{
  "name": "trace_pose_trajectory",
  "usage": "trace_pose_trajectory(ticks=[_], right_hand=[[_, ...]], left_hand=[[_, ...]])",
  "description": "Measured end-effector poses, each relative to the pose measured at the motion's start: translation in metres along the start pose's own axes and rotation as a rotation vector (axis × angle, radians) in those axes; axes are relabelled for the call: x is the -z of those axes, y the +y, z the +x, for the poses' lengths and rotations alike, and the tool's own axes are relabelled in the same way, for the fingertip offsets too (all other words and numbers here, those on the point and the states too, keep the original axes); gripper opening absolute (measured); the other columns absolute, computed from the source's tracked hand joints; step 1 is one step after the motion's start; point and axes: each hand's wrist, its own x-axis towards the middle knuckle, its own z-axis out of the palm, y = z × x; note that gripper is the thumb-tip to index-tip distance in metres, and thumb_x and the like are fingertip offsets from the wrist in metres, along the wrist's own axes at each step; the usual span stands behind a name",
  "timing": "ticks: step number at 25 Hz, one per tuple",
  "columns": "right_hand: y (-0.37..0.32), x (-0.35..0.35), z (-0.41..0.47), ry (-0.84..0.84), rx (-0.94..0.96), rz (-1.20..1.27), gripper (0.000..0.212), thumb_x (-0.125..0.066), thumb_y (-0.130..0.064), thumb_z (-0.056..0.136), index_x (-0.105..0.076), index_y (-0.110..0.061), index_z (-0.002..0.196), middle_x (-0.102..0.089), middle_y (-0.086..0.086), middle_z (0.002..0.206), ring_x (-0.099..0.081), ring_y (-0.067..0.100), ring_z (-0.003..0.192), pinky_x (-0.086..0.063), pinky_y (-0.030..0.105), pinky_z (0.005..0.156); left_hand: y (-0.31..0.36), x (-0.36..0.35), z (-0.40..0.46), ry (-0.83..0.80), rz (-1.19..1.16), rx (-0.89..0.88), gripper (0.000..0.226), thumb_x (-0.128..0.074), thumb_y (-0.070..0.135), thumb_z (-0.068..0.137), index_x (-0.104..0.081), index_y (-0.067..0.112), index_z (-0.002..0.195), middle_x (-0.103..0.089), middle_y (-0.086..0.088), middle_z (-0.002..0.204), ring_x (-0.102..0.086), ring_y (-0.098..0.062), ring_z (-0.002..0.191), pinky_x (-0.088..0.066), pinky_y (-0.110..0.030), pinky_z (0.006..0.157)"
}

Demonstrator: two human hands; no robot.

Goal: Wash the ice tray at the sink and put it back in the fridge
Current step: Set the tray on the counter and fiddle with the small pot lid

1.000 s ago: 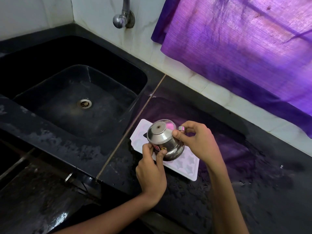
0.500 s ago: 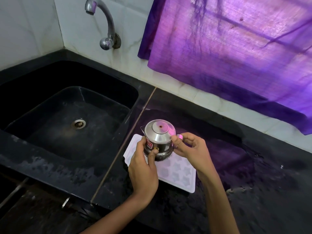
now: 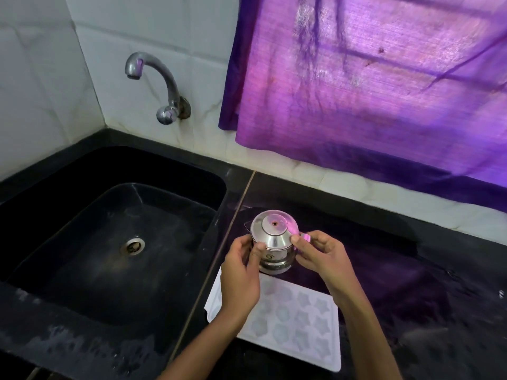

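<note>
While both hands grip one steel pot point(image 3: 274, 239), left hand point(image 3: 239, 281) curls round its side and right hand point(image 3: 322, 256) pinches its handle. Pot sits inverted, just right of the sink point(image 3: 115, 231). Small logo on pot wall, unreadable. One white ice tray point(image 3: 296, 319) lies flat on the counter point(image 3: 411, 297), right of sink. One tap point(image 3: 162, 86) above sink.

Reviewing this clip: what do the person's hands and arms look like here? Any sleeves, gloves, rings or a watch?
Both the left hand and the right hand are bare, with no gloves. No ring, watch or bracelet shows on the fingers or wrists in view. Both forearms are uncovered down to the bottom edge of the picture, so no sleeve is visible. Nails look short and unpainted, though the purple light makes fine detail hard to judge.
</note>
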Motion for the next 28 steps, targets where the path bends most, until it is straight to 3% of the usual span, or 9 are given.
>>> trace_pose_trajectory(ticks=[4, 11, 16, 20, 28], right_hand=[[0.003, 0.002, 0.044, -0.001, -0.02, 0.061, 0.016, -0.07, -0.022, 0.082, -0.066, -0.006, 0.084, -0.07, 0.006, 0.084, -0.067, 0.013, 0.085, -0.056, 0.027, 0.082], [0.019, 0.001, 0.129, -0.008, -0.053, 0.124, 0.015, -0.068, -0.018, 0.085, -0.065, -0.004, 0.091, -0.07, 0.008, 0.093, -0.067, 0.016, 0.096, -0.056, 0.024, 0.083], [0.029, -0.002, 0.161, -0.024, -0.069, 0.139, 0.012, -0.068, -0.018, 0.085, -0.065, -0.006, 0.089, -0.07, 0.004, 0.088, -0.068, 0.012, 0.091, -0.056, 0.023, 0.083], [0.037, -0.002, 0.173, 0.022, -0.104, 0.157, 0.019, -0.07, -0.018, 0.084, -0.065, -0.002, 0.093, -0.07, 0.009, 0.091, -0.068, 0.017, 0.095, -0.056, 0.024, 0.082], [0.041, -0.003, 0.185, 0.047, -0.136, 0.149, 0.011, -0.071, -0.018, 0.083, -0.065, -0.009, 0.083, -0.066, 0.006, 0.081, -0.065, 0.016, 0.085, -0.056, 0.027, 0.083]], left_hand=[[0.001, -0.013, 0.045, -0.036, 0.01, 0.014, 0.036, -0.061, 0.03, 0.086, -0.056, 0.018, 0.119, -0.065, 0.006, 0.111, -0.061, -0.006, 0.104, -0.049, -0.026, 0.091], [-0.015, -0.036, 0.126, -0.028, 0.156, -0.006, 0.028, -0.063, 0.026, 0.087, -0.061, 0.015, 0.112, -0.066, 0.005, 0.101, -0.063, -0.009, 0.097, -0.051, -0.032, 0.089], [-0.032, -0.039, 0.158, -0.01, 0.183, 0.02, 0.029, -0.065, 0.027, 0.085, -0.063, 0.013, 0.11, -0.07, -0.002, 0.104, -0.065, -0.014, 0.098, -0.051, -0.042, 0.091], [-0.04, -0.042, 0.172, -0.015, 0.172, 0.046, 0.036, -0.068, 0.024, 0.082, -0.062, 0.008, 0.114, -0.069, -0.008, 0.111, -0.064, -0.016, 0.103, -0.05, -0.042, 0.094], [-0.046, -0.045, 0.18, -0.002, 0.175, 0.063, 0.041, -0.069, 0.023, 0.082, -0.06, 0.005, 0.118, -0.068, -0.011, 0.114, -0.063, -0.018, 0.106, -0.05, -0.042, 0.096]])
